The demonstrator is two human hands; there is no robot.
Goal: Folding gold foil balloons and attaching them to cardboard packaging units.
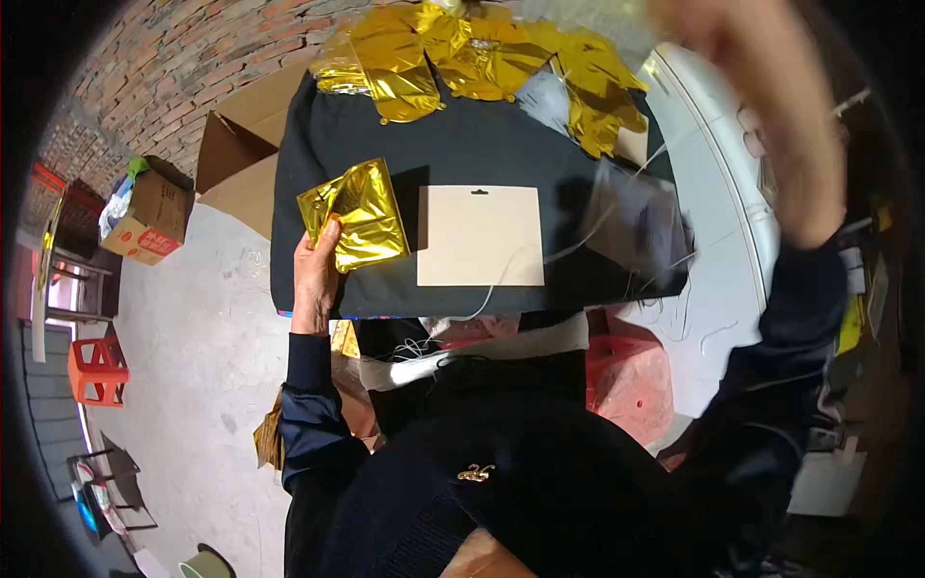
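Observation:
My left hand (315, 275) grips a folded gold foil piece (371, 220) by its lower left edge, thumb on top, over the dark cloth (501, 144). Just right of it a flat cream card (480, 237) with a hang slot at its top lies on the cloth, apart from the foil. A thin white string (568, 252) crosses the card's lower right corner. My right hand (718, 31) is raised at the far right, smeared by motion and partly cut off by the frame; its fingers do not show clearly.
More gold foil pieces (491, 60) lie along the far edge of the cloth. Clear plastic bags (631, 217) sit at its right. An open cardboard box (241, 159) stands left of the table, a red stool (98, 372) farther left. Loose string (414, 352) hangs by my lap.

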